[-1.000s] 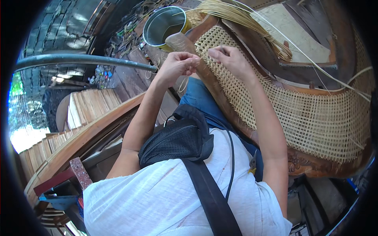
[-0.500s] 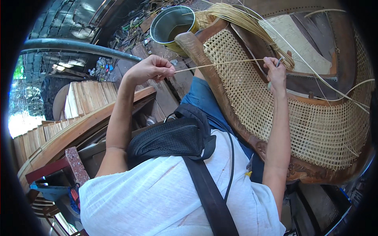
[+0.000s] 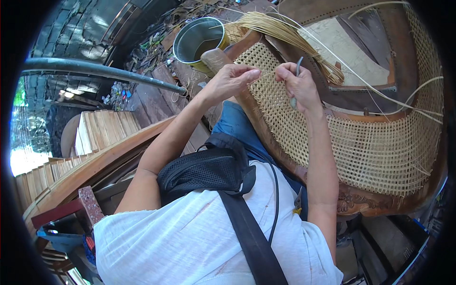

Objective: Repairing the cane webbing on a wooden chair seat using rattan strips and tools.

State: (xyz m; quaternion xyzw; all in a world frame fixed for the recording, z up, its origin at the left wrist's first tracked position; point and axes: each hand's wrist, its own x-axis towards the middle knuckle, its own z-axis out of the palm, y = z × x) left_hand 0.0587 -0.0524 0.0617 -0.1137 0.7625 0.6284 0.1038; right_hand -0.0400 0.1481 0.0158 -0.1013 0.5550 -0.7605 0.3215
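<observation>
My left hand (image 3: 232, 81) is closed in a pinch, thumb against fingers, over the upper left part of the woven cane panel (image 3: 380, 152). A short stretch of thin cane strand (image 3: 268, 74) runs from it to my right hand (image 3: 300, 88). That right hand is closed too, pinching at the strand's end while gripping a slim grey pointed tool (image 3: 299, 65) that sticks out above and below the fist. The cane panel sits in a carved brown wooden chair frame (image 3: 363, 202), which leans across my right side. Both hands hover above the weave.
A metal bucket (image 3: 179, 47) with some liquid stands beyond my left hand, beside a bundle of cane strands (image 3: 278, 28). Long loose strands arc over the frame at right. A grey pipe (image 3: 104, 70) and stacked wooden slats (image 3: 104, 126) lie to the left.
My hands have come together from far apart: the left moved right, the right moved left. The strand stretched between them now shows only a short length.
</observation>
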